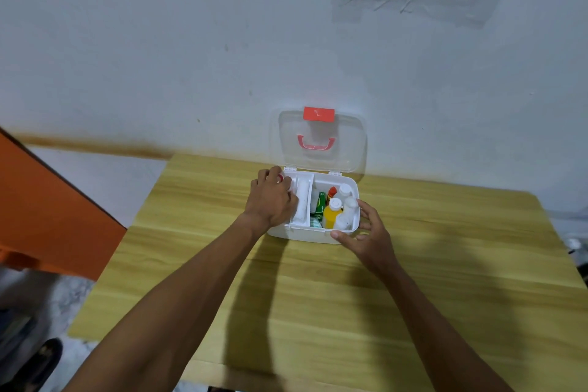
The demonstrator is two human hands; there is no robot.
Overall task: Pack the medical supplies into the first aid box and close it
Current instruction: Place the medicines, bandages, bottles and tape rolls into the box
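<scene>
At the counter's [445, 264] far edge, against the wall, the first aid box [305, 234] stands with its lid [321, 143] propped upright. The left hand [272, 200] curls over a small red-and-white item [280, 177] in the box's left compartment, probably seating it. The right hand [370, 234], fingers [366, 207] spread, braces the box's front right corner beside the bottles [340, 210].
</scene>
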